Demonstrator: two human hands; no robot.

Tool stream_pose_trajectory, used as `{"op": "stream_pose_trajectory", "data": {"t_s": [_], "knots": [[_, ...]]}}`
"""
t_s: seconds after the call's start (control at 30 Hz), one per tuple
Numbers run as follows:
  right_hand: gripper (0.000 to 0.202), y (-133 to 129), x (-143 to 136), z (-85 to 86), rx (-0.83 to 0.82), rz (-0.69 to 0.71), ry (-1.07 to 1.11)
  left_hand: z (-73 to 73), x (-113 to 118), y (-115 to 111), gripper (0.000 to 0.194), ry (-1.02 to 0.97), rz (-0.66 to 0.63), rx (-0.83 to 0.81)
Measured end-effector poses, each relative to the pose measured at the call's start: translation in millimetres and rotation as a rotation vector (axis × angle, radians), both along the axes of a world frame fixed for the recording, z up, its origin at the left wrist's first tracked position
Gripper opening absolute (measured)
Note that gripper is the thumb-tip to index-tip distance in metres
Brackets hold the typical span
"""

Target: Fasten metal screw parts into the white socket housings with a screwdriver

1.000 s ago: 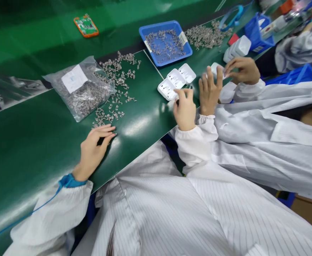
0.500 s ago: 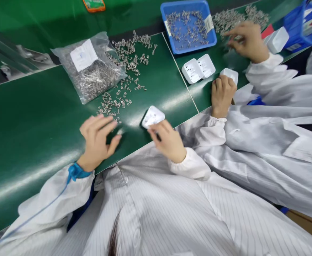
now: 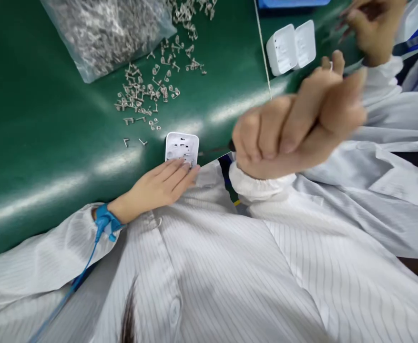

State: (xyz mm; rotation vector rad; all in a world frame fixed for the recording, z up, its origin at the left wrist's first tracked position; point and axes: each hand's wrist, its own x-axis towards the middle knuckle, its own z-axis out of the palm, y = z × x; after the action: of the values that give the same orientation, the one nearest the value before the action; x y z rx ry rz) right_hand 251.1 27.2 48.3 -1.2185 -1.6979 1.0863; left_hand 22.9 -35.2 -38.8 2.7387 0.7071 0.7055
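My left hand (image 3: 160, 183) lies with outstretched fingers over the near part of a small white plastic case (image 3: 182, 143), touching it. The case sits on the green table and has small metal pieces and slots inside; its near side is hidden. Raised close to the camera, my right hand (image 3: 276, 133) is closed to the right of the case. From its fist a thin tool with a dark handle (image 3: 232, 145) points left toward the case; its kind is unclear. Small metal springs (image 3: 140, 93) lie scattered beyond the left hand.
A clear bag (image 3: 112, 33) full of small metal parts lies at the upper left. Two white cases (image 3: 283, 52) stand near a seam in the table. A co-worker's hand (image 3: 376, 33) is at the upper right, by a blue tray's edge (image 3: 290, 3).
My left hand has moved right from beside the springs onto the white case. My right hand has left the case and risen to the right. The camera has tilted down and nearer.
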Motion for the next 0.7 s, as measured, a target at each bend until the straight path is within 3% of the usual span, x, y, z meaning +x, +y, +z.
{"op": "stream_pose_trajectory", "data": {"t_s": [0.17,0.33,0.43,0.7], "knots": [[0.06,-1.5,-24.2,-4.6,-0.036,0.268,-0.014,0.9,4.1,1.4,0.038,0.099,-0.02,0.079],[0.052,-4.8,-35.7,-1.9,-0.062,0.344,-0.021,0.1,4.0,2.4,0.034,0.054,0.024,-0.123],[0.051,-3.3,-41.2,-5.7,-0.073,0.369,-0.011,1.0,5.7,1.7,0.031,0.079,0.037,-0.119],[0.063,21.1,-65.2,-49.8,-0.108,0.395,0.057,9.0,2.9,3.1,0.03,0.097,0.045,-0.158]]}}
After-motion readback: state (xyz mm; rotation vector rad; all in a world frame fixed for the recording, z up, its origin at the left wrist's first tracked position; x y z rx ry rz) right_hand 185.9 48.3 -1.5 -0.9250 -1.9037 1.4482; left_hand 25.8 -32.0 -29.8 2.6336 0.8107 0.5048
